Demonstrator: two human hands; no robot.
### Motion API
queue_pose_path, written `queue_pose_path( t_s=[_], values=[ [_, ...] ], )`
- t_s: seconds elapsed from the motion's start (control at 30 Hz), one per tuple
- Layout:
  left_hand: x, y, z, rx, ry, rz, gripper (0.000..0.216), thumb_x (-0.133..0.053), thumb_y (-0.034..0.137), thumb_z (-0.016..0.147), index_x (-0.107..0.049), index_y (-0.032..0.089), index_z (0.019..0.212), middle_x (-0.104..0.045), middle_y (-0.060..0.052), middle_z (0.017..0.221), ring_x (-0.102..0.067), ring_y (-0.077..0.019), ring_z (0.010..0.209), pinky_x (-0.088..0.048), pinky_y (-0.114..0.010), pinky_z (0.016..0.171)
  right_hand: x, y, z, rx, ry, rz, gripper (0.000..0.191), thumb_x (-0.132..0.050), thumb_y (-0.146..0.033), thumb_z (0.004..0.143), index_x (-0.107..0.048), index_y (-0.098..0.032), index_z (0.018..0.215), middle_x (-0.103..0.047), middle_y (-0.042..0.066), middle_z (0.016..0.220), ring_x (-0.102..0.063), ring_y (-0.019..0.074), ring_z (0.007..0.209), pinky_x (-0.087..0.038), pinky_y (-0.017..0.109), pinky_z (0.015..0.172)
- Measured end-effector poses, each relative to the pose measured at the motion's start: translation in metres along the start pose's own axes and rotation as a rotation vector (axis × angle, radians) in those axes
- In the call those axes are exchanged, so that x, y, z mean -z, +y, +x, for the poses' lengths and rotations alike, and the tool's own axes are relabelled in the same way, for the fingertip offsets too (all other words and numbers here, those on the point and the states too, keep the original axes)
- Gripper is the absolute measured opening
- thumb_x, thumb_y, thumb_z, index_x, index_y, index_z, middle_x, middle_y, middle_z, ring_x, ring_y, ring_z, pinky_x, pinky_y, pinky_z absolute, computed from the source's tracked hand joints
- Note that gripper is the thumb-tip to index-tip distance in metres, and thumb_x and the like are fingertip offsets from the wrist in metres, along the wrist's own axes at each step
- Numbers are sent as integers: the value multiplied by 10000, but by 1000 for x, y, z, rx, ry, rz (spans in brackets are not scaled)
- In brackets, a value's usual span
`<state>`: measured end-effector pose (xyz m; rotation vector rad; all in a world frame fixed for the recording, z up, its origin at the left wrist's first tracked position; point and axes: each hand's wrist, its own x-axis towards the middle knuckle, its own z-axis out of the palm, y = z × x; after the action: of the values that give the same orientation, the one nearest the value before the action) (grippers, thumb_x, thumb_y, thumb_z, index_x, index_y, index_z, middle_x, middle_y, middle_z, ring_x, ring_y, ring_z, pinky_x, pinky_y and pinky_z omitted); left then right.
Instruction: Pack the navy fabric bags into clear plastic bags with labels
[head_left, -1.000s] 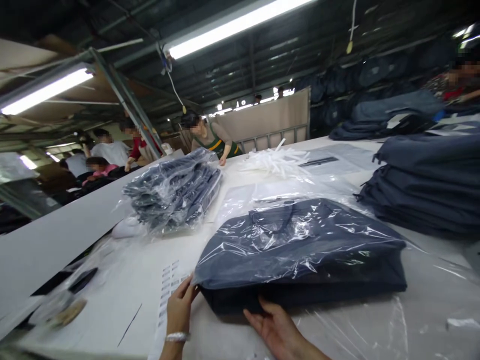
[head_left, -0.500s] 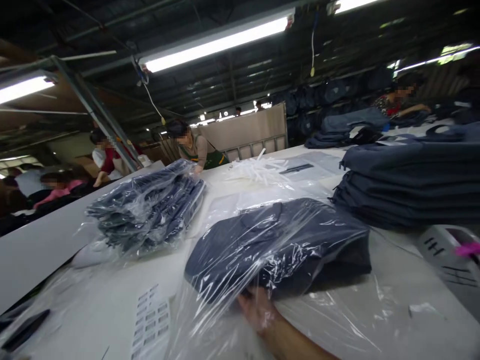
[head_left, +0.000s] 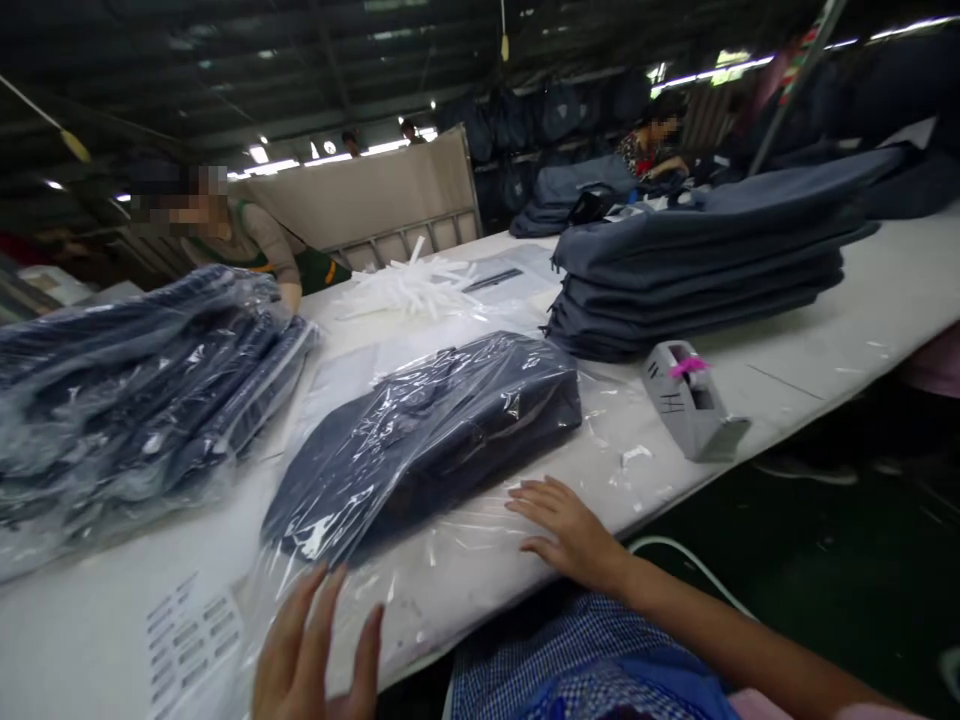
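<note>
A dark blue fabric bag (head_left: 420,440), which looks like a flattened backpack, lies on the white table inside a clear plastic bag (head_left: 390,500). My left hand (head_left: 311,650) is at the near left end of the plastic, fingers spread; it cannot be made out whether they touch the film. Over the loose plastic near the table edge, my right hand (head_left: 566,530) is open with its fingers stretched out. Neither hand grips anything. A sheet of barcode labels (head_left: 195,640) lies left of my left hand.
On the left stands a pile of plastic-wrapped dark blue bags (head_left: 150,390), with a co-worker (head_left: 262,240) behind it. A stack of unwrapped bags (head_left: 697,260) and a grey tape dispenser (head_left: 686,400) are on the right. White strips (head_left: 412,285) lie heaped at the back.
A hand that was under the clear plastic at the bag's near side is out of it. Both my hands now show, open. The view has swung right and down.
</note>
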<state>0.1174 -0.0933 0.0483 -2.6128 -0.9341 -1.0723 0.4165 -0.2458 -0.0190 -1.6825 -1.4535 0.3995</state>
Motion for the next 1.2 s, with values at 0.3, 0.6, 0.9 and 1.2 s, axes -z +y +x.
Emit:
queue_pose_path(
  t_s=[0.3, 0.6, 0.9, 1.2],
  values=[
    [-94, 59, 91, -238, -321, 116, 819, -712, 278, 807, -310, 279, 1519, -226, -151, 1610, -188, -377, 1480, -198, -613, 1165, 60, 71, -19, 200, 104, -591, 213, -572, -124, 912, -748, -202, 1002, -735, 61, 947, -645, 211, 880, -504, 357, 802],
    [-98, 29, 115, -285, -341, 85, 671, -539, 139, 884, -322, 215, 1515, -510, -120, 1454, -493, -280, 1318, -399, -419, 1089, 117, 72, -61, 302, 109, -621, 304, -496, -103, 924, -714, -233, 1091, -741, 39, 1031, -669, 184, 925, -443, 408, 994],
    [-66, 52, -27, -358, -485, -173, 498, -645, 464, 858, -596, 193, 1273, -626, -121, 1310, -575, -263, 1206, -465, -435, 1053, 75, 55, -75, 309, 11, -501, 430, -499, -98, 918, -608, -270, 1296, -687, 39, 1225, -634, 188, 1126, -396, 464, 1120],
    [-76, 11, -74, -309, -363, -388, 212, -518, 290, 956, -712, 242, 1027, -726, -38, 882, -697, -148, 802, -592, -218, 741, 94, 67, -71, 248, -78, -425, 282, -481, -125, 945, -702, -261, 1056, -750, 24, 937, -699, 155, 862, -576, 265, 760]
  ],
)
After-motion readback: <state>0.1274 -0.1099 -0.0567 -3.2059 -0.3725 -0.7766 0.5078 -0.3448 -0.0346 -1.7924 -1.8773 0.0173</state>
